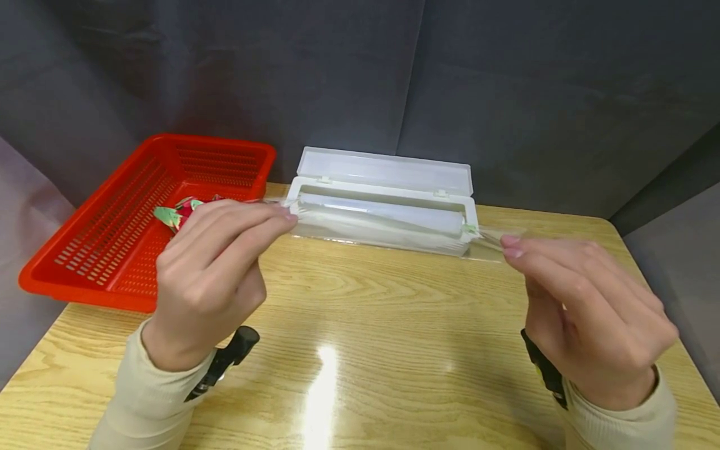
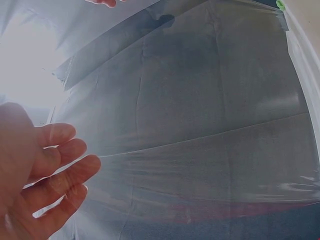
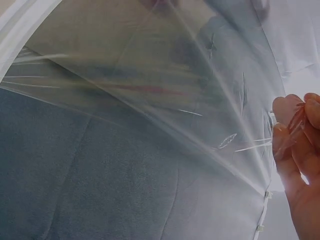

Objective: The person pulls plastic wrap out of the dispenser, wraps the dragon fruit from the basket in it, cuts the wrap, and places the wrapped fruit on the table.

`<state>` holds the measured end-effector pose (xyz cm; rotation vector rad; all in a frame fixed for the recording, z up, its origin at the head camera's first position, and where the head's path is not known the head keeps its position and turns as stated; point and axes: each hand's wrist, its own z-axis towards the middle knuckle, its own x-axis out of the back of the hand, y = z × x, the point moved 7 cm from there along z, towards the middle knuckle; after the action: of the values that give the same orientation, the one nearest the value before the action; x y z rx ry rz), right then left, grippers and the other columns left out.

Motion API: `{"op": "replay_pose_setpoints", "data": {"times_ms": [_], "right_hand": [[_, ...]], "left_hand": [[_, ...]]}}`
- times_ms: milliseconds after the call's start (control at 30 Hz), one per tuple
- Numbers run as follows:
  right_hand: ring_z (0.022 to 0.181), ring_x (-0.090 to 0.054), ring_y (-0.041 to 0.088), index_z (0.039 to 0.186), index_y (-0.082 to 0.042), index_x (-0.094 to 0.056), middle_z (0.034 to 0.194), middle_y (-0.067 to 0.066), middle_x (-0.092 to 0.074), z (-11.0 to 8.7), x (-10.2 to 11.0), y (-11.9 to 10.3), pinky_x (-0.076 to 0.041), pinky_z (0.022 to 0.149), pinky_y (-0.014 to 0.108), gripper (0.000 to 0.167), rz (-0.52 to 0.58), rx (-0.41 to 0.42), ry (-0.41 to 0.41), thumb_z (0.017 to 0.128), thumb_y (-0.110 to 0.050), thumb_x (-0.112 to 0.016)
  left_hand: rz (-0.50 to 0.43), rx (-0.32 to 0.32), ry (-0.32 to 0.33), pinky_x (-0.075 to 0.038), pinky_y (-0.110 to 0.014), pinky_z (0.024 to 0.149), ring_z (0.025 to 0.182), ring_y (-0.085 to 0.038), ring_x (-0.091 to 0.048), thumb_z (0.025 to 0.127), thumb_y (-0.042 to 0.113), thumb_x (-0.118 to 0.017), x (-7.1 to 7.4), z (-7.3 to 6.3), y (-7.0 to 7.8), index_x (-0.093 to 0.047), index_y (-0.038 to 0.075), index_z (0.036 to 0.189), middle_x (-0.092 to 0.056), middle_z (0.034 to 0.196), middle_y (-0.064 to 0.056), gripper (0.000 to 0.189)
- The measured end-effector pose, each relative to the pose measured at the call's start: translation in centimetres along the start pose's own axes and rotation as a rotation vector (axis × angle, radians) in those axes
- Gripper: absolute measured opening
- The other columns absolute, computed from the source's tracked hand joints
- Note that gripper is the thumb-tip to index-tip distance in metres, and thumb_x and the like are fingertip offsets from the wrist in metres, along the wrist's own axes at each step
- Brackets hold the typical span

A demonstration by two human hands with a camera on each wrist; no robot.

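Note:
A clear sheet of plastic wrap (image 1: 492,245) stretches from a white roll (image 1: 388,214) inside a white dispenser box (image 1: 292,190), whose lid (image 1: 385,170) stands raised at the back. With thumb and fingertips my left hand (image 1: 210,269) pinches the sheet's left edge, in front of the box's left end. On the other side my right hand (image 1: 590,306) pinches the right edge, where the film (image 3: 200,95) gathers into folds in the right wrist view. The left wrist view shows the spread film (image 2: 200,115) beside the left fingers (image 2: 72,172).
A red perforated basket (image 1: 47,282) stands at the left of the wooden table (image 1: 382,325). Inside it lies something red and green (image 1: 169,216), partly hidden by the left hand. A dark grey curtain (image 1: 349,75) hangs behind the box.

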<state>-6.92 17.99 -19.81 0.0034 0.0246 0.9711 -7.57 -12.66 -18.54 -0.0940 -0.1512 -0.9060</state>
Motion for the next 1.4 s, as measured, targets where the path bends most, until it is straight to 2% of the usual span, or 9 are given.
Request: {"op": "replay_pose_setpoints", "data": {"times_ms": [167, 433, 600, 800, 1000, 1233, 1400], "right_hand": [[0.057, -0.068, 0.033, 0.074, -0.001, -0.073, 0.070, 0.017, -0.076, 0.1, -0.1, -0.1, -0.062, 0.070, 0.043, 0.025, 0.013, 0.013, 0.023, 0.080, 0.018, -0.059], [0.060, -0.072, 0.030, 0.076, -0.001, -0.074, 0.071, 0.016, -0.076, -0.2, -0.6, -0.4, -0.063, 0.070, 0.039, 0.020, 0.024, 0.026, -0.011, 0.082, 0.015, -0.064], [0.057, -0.070, 0.028, 0.073, 0.000, -0.074, 0.068, 0.014, -0.075, -0.2, -0.7, -0.9, -0.061, 0.064, 0.039, 0.020, 0.083, 0.072, -0.021, 0.081, 0.016, -0.065], [0.060, -0.069, 0.025, 0.081, 0.001, -0.076, 0.075, 0.012, -0.077, -0.9, -1.1, -1.4, -0.058, 0.060, 0.036, 0.015, 0.172, 0.114, -0.172, 0.089, 0.008, -0.065], [0.062, -0.068, 0.024, 0.085, 0.003, -0.074, 0.077, 0.013, -0.076, -1.5, -1.3, -2.3, -0.052, 0.052, 0.031, 0.018, 0.272, 0.155, -0.277, 0.095, 0.007, -0.060], [0.064, -0.069, 0.023, 0.090, 0.005, -0.075, 0.080, 0.016, -0.075, -2.3, -1.3, -3.2, -0.052, 0.054, 0.026, 0.020, 0.390, 0.127, -0.444, 0.100, 0.002, -0.058], [0.068, -0.071, 0.021, 0.092, 0.005, -0.075, 0.083, 0.016, -0.076, -3.2, -1.4, -3.9, -0.054, 0.057, 0.022, 0.022, 0.436, 0.143, -0.519, 0.101, 0.002, -0.056]], "left_hand": [[-0.008, -0.002, 0.001, -0.060, -0.048, 0.078, 0.079, -0.033, -0.074, 0.082, -0.020, -0.058, -0.1, -0.1, -0.1, -0.080, 0.001, 0.099, -0.080, 0.091, -0.016, 0.034], [-0.012, -0.025, -0.033, -0.060, -0.049, 0.076, 0.078, -0.033, -0.073, 0.083, -0.018, -0.059, -0.3, -0.5, -0.2, -0.080, 0.000, 0.099, -0.080, 0.092, -0.016, 0.032], [0.014, -0.066, -0.082, -0.058, -0.047, 0.065, 0.073, -0.031, -0.072, 0.083, -0.016, -0.059, -0.1, -0.8, -0.1, -0.080, 0.000, 0.101, -0.080, 0.093, -0.015, 0.031], [-0.004, -0.123, -0.146, -0.057, -0.047, 0.060, 0.066, -0.032, -0.067, 0.084, -0.012, -0.055, 0.2, -1.3, 0.2, -0.079, -0.002, 0.100, -0.079, 0.091, -0.016, 0.030], [-0.069, -0.226, -0.198, -0.059, -0.043, 0.059, 0.065, -0.027, -0.068, 0.090, -0.005, -0.061, 0.5, -2.1, 0.8, -0.078, -0.005, 0.094, -0.077, 0.085, -0.016, 0.018], [-0.129, -0.305, -0.262, -0.057, -0.038, 0.057, 0.063, -0.024, -0.067, 0.092, -0.003, -0.058, 0.8, -2.7, 1.6, -0.076, -0.005, 0.088, -0.075, 0.080, -0.014, 0.018], [-0.165, -0.340, -0.306, -0.056, -0.036, 0.056, 0.061, -0.024, -0.066, 0.092, -0.001, -0.057, 0.9, -3.4, 1.9, -0.075, -0.004, 0.086, -0.073, 0.078, -0.013, 0.019]]}}
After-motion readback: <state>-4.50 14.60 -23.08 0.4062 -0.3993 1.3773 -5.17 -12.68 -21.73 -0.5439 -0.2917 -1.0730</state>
